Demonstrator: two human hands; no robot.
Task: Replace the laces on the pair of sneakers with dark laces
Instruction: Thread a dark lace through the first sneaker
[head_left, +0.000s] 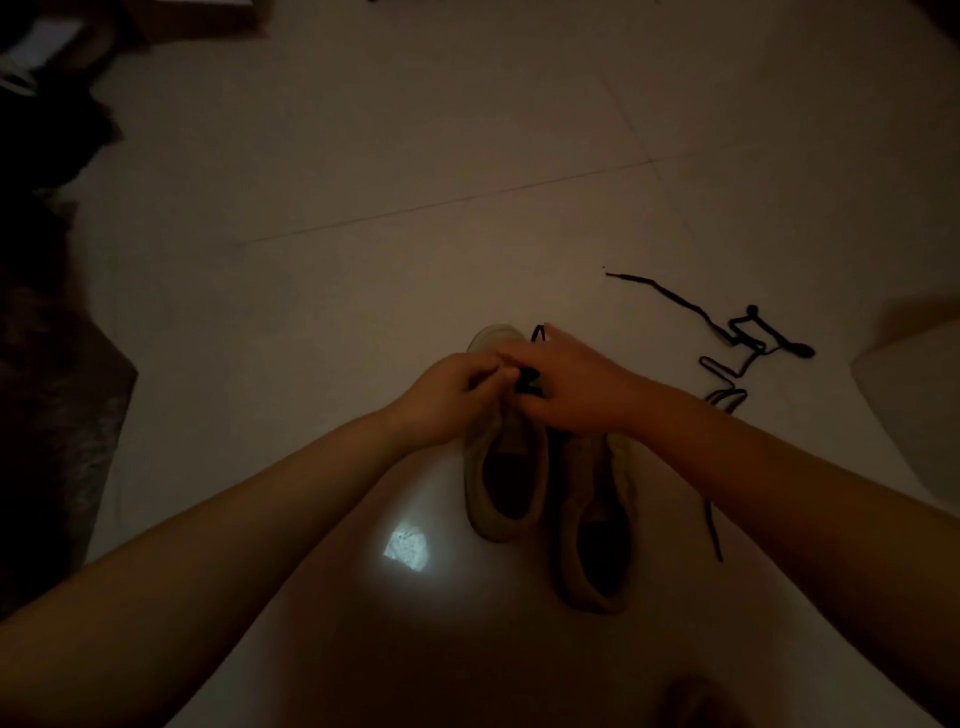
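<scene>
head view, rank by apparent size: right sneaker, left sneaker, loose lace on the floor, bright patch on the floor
1. Right sneaker and left sneaker: alike; right looks slightly bigger but sits nearer the camera, and the hands hide both toes.
2. Loose lace: long spread, thin.
3. Bright patch: smallest.

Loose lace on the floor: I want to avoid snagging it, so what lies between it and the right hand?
In the head view, only bare floor tile lies between the loose lace and the right hand.
</scene>
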